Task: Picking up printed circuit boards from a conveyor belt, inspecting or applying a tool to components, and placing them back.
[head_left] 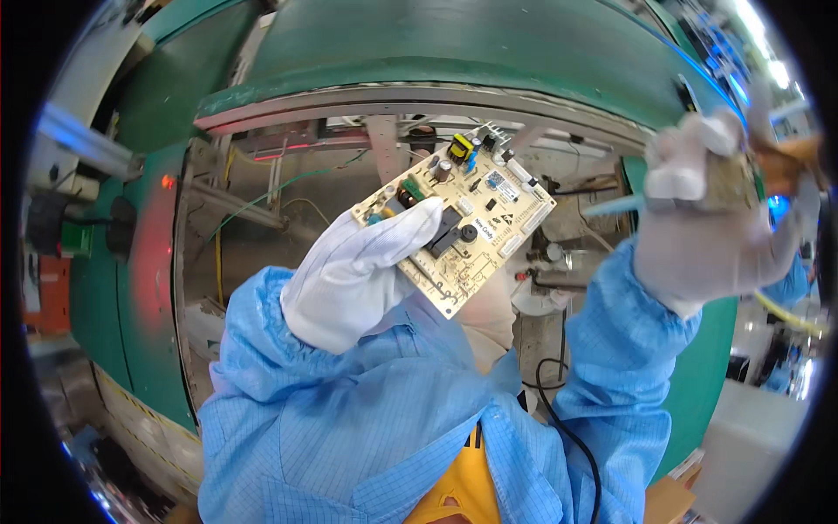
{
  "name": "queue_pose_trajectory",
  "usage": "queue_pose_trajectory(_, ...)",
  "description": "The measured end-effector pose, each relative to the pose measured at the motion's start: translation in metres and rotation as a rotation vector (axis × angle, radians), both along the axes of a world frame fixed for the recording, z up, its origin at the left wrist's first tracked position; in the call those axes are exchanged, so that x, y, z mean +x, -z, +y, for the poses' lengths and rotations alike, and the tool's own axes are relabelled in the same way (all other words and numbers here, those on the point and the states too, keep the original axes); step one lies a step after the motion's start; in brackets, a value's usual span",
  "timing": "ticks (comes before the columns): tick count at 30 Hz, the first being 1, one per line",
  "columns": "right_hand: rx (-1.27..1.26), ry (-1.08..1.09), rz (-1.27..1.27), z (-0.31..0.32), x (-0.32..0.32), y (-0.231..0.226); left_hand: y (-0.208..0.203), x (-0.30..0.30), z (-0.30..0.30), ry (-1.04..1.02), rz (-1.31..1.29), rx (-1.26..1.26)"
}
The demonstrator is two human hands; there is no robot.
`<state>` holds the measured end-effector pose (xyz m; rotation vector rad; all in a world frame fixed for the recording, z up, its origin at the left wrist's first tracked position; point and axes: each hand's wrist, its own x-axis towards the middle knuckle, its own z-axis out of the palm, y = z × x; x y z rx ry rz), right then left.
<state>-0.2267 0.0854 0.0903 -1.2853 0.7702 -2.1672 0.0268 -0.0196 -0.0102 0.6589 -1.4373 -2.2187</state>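
My left hand [362, 266], in a white glove, grips a cream printed circuit board [502, 240] by its left side, thumb on top. The board is tilted in front of my body, its component side up, with a yellow-and-black transformer, capacitors, a black relay and rows of white connectors. At the right, my gloved right hand [698, 244] is raised and smeared by motion. Its fingers are bent round a greyish-brown blocky thing [729, 185], whose kind I cannot make out. A pale blue pointed piece [614, 206] sticks out to its left.
A green conveyor belt [454, 39] with a metal edge rail runs across the far side. Green-topped surfaces [105, 279] stand at the left and right. Beneath are frame bars and a green wire [279, 188]. A black cable [572, 428] hangs along my right sleeve.
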Motion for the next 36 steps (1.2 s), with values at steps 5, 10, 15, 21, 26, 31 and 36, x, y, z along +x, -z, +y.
queue_pose_trajectory(5,0.025,-0.195,-0.227,0.014,-0.019,0.009,-0.031,0.007,-0.047,-0.11,0.279,0.356)
queue_pose_trajectory(10,0.435,-0.345,-0.339,0.031,-0.072,0.019,-0.032,0.056,-0.158,-0.535,0.184,-0.213)
queue_pose_trajectory(15,0.7,0.07,-0.29,0.027,-0.097,0.028,-0.021,0.134,-0.279,-1.008,-0.654,-1.125)
queue_pose_trajectory(21,0.767,0.214,-0.095,-0.007,-0.155,0.068,0.041,0.246,-0.406,-0.828,-1.248,-1.287)
queue_pose_trajectory(26,1.272,1.046,0.807,-0.023,-0.242,0.084,0.063,0.271,-0.434,-0.829,-1.406,-1.371)
queue_pose_trajectory(31,1.323,1.394,1.184,-0.019,-0.326,0.102,0.09,0.287,-0.484,-1.03,-1.735,-1.407)
queue_pose_trajectory(36,1.372,1.591,1.369,-0.008,-0.383,0.104,0.055,0.152,-0.418,-0.964,-1.557,-1.605)
